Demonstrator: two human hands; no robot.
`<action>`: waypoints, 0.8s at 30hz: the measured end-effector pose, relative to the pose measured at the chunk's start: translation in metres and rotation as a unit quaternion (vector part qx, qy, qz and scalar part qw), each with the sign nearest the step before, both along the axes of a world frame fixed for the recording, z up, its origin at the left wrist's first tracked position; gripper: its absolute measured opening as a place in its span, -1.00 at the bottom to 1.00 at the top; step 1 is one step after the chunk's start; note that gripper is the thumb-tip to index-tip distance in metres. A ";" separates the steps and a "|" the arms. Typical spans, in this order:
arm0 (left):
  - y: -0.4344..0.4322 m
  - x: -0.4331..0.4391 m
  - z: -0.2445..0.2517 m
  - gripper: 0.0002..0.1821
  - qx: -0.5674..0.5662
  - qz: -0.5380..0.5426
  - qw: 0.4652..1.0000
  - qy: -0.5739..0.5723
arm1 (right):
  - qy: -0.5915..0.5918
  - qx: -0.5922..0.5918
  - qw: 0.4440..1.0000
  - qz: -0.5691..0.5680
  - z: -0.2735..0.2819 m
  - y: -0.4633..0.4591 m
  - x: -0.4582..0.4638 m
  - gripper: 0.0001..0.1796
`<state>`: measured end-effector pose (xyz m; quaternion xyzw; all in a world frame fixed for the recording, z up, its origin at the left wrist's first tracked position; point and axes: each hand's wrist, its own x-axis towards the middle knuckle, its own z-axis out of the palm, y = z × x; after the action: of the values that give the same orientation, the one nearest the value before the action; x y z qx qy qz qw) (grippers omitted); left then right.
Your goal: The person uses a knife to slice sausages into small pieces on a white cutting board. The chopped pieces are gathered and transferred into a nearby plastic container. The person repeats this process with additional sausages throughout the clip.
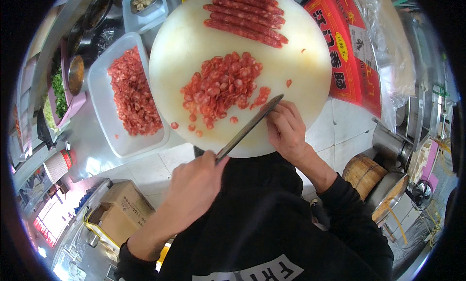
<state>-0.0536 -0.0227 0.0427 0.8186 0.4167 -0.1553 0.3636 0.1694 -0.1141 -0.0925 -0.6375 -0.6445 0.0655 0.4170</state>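
Note:
My left hand [198, 184] is closed around the handle of a kitchen knife [249, 128], its blade seen nearly edge-on and slanting up to the right. My right hand [285, 126] has curled fingers against the blade near its tip; what is under them is hidden. Both are over the near part of a round white cutting board [309, 77]. Sliced red sausage [222, 84] lies heaped mid-board, with a short row of slices [261, 96] beside the blade. Several whole cured sausages [247, 15] lie side by side at the far edge.
Left of the board, a translucent plastic tub [100, 88] holds more slices [134, 95] on a steel counter [82, 150]. A smaller tub [133, 24] stands behind it. A red printed package [342, 48] is at the right. Below are a cardboard box [125, 208] and a wooden bucket [364, 173].

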 end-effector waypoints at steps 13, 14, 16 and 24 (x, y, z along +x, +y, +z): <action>0.004 -0.002 0.010 -0.65 -0.002 0.002 1.000 -0.004 | 0.012 0.006 1.000 -0.004 -0.002 0.001 -0.001 -0.65; 0.003 0.002 0.000 -0.66 0.001 0.009 1.000 -0.013 | 0.014 0.002 1.000 -0.004 -0.003 0.000 -0.001 -0.65; -0.001 0.016 -0.031 -0.66 0.008 0.030 0.999 -0.037 | 0.012 -0.003 1.000 0.003 -0.004 0.000 0.000 -0.65; 0.007 0.003 0.007 -0.63 0.003 0.009 1.000 -0.019 | 0.011 0.000 1.000 -0.002 -0.004 -0.003 0.001 -0.64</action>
<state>-0.0510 -0.0157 0.0493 0.8186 0.4177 -0.1351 0.3704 0.1703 -0.1171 -0.0964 -0.6379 -0.6387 0.0711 0.4243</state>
